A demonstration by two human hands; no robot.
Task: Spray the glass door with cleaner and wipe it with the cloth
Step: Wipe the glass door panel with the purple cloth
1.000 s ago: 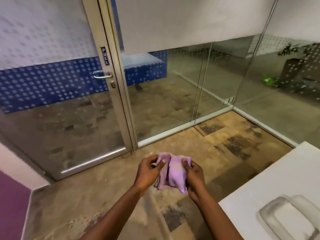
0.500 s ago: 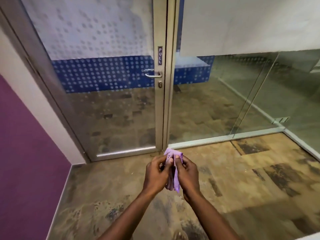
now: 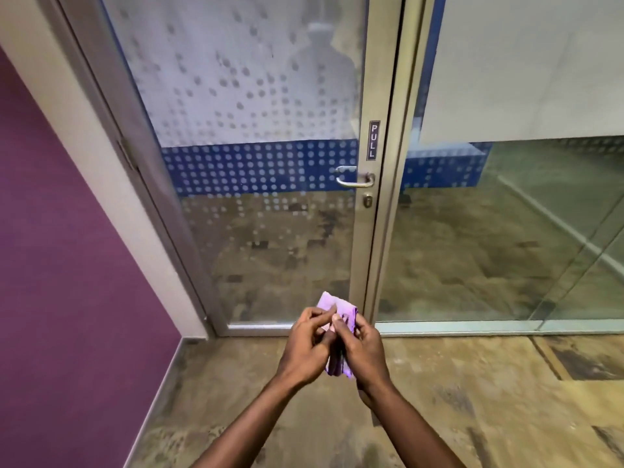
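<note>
A tiled floor [image 3: 472,400] and a purple wall [image 3: 67,248] are shown in front of the glass door [image 3: 263,184], which is framed in metal, carries a dotted frosted film and a blue dotted band, and is fitted with a lever handle [image 3: 354,180] below a "PULL" label [image 3: 373,140]. The door is seen shut. The cloth [image 3: 341,309], lilac and bunched into a narrow fold, is held between the left hand [image 3: 305,346] and the right hand [image 3: 363,349], in front of the door's lower edge and apart from the glass. Both sets of fingers are curled closed upon it. Its long axis is judged to run roughly upright, one end pointing up towards the door, the other hanging below the palms. No cleaner bottle is visible. A risk is judged: were the glass wiped dry with so small a wad, streaks could be left, and a loose pinch could let the cloth drop.
</note>
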